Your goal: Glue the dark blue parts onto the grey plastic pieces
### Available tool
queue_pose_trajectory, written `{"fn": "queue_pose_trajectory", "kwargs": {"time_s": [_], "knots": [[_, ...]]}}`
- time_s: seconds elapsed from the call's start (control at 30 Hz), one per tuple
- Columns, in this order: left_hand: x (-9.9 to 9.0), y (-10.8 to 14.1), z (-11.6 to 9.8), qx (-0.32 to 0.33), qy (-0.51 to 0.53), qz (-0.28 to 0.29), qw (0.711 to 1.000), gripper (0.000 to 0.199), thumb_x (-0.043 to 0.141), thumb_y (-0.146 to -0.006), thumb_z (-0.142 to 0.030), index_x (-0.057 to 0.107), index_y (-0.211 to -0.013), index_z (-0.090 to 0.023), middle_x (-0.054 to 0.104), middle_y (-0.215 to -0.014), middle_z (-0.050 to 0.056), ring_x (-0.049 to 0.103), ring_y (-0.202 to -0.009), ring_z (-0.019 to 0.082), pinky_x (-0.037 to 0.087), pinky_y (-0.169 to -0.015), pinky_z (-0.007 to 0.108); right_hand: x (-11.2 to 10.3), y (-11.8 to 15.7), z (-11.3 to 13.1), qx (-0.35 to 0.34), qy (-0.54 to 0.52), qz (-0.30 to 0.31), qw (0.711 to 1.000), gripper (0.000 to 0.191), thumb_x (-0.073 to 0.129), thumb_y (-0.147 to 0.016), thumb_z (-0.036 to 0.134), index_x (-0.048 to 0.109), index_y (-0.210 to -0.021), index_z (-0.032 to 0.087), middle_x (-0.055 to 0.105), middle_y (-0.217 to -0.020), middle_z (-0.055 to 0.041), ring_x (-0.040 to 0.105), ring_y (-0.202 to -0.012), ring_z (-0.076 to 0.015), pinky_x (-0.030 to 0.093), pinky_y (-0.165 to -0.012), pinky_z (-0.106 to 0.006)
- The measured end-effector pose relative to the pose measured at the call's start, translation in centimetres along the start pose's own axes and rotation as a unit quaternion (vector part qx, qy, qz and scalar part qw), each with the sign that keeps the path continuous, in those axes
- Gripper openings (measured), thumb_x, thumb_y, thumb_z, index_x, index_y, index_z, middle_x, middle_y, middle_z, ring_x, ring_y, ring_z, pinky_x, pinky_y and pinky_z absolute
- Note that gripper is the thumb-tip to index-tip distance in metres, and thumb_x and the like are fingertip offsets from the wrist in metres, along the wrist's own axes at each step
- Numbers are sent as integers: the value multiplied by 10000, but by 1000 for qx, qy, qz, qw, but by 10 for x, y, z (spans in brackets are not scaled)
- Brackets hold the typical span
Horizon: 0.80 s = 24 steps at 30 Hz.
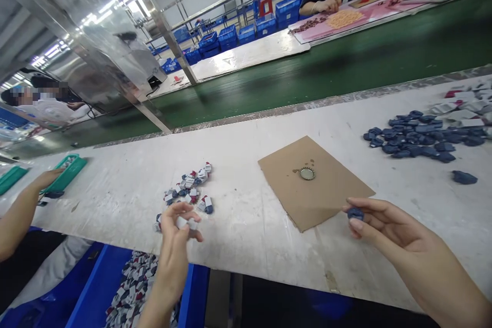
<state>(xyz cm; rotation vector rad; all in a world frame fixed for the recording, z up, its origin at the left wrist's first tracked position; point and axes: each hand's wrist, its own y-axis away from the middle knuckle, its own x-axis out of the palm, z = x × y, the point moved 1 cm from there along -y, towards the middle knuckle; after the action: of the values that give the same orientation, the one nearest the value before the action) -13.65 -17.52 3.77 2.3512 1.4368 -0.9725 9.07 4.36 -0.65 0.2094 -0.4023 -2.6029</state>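
Observation:
My right hand [400, 241] pinches a small dark blue plastic part [355, 213] between thumb and fingertips, just off the near right corner of a brown cardboard sheet [292, 195]. A round metal cap [307, 173] lies on that cardboard beside a few dark stains. My left hand [177, 236] is curled around a small whitish plastic piece [186, 223], partly hidden by the fingers. Just beyond it lies a loose cluster of small white, blue and red pieces [190, 184]. One blue-and-white piece [207, 205] sits close to my left fingertips.
Dark blue parts [415, 136] are heaped at right, with white parts [467, 105] behind. A blue bin [86, 287] of mixed pieces stands below the table edge. At left, a co-worker's hand [49, 178] reaches a green tray [67, 177]. A green conveyor belt [261, 84] runs behind.

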Motion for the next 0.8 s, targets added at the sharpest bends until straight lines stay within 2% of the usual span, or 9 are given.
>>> {"fn": "queue_pose_trajectory", "kwargs": {"time_s": [0.1, 0.2, 0.3, 0.37, 0.47, 0.53, 0.6, 0.67, 0.8], "knots": [[20, 25, -17, -119, 193, -5, 974, 257, 485, -839, -397, 489, -1048, -249, 577, -920, 36, 609, -902, 206, 557, -624, 293, -2, -5, -8, 19, -25, 0, 999, 448, 763, -541, 432, 642, -930, 246, 653, -983, -53, 623, -819, -212, 567, -653, -236], [43, 40, -32, -193, 339, -40, 920, 259, 697, -699, -377, 558, -848, -216, 635, -747, 7, 637, -696, 165, 493, -476, 190, -1, -7, -13, 6, -34, -8, 999, 433, 775, -525, 414, 659, -908, 250, 662, -917, -38, 621, -771, -189, 567, -656, -234], [61, 45, -40, -218, 405, -39, 887, 266, 637, -747, -431, 579, -702, -176, 595, -616, -18, 495, -413, 55, 311, -342, 121, 3, -5, -12, -26, -20, -8, 999, 368, 761, -544, 420, 676, -858, 247, 647, -816, -30, 613, -698, -173, 566, -619, -253], [71, 46, -43, -259, 438, -12, 861, 314, 496, -843, -442, 616, -749, -168, 562, -622, -25, 398, -380, 15, 268, -344, 112, 6, -2, -11, -45, -13, -1, 999, 330, 744, -574, 419, 678, -843, 240, 631, -755, -29, 602, -643, -164, 559, -587, -263], [83, 44, -49, -302, 483, 54, 820, 283, 426, -888, -342, 624, -1001, -174, 609, -784, 24, 475, -512, 63, 332, -365, 136, 12, 2, -9, -57, -9, 28, 998, 296, 720, -625, 400, 671, -865, 235, 630, -734, -34, 602, -624, -163, 553, -581, -273], [88, 41, -52, -308, 488, 82, 813, 316, 493, -860, -264, 546, -1159, -179, 642, -987, 78, 593, -735, 129, 453, -454, 173, 14, 3, -6, -66, -6, 42, 997, 281, 702, -659, 388, 664, -891, 234, 621, -714, -28, 600, -622, -160, 551, -588, -277], [92, 37, -55, -313, 483, 97, 812, 419, 575, -821, -231, 486, -1228, -192, 626, -1132, 105, 609, -957, 191, 529, -592, 219, 15, 1, -4, -73, -7, 45, 996, 277, 682, -691, 382, 654, -924, 235, 596, -671, -14, 589, -605, -150, 544, -575, -270], [93, 34, -56, -322, 491, 115, 801, 405, 622, -796, -247, 524, -1185, -186, 623, -1166, 111, 596, -1037, 226, 546, -651, 240, 15, -1, -2, -73, -14, 41, 996, 284, 664, -716, 382, 637, -959, 239, 584, -673, -8, 576, -587, -140, 532, -546, -261], [95, 30, -61, -349, 528, 164, 756, 181, 650, -769, -208, 645, -946, -171, 647, -1140, 88, 618, -1013, 237, 551, -621, 229, 20, -2, 2, -56, -21, 62, 996, 244, 645, -742, 378, 626, -933, 227, 565, -630, 5, 560, -567, -130, 508, -531, -248]]}}
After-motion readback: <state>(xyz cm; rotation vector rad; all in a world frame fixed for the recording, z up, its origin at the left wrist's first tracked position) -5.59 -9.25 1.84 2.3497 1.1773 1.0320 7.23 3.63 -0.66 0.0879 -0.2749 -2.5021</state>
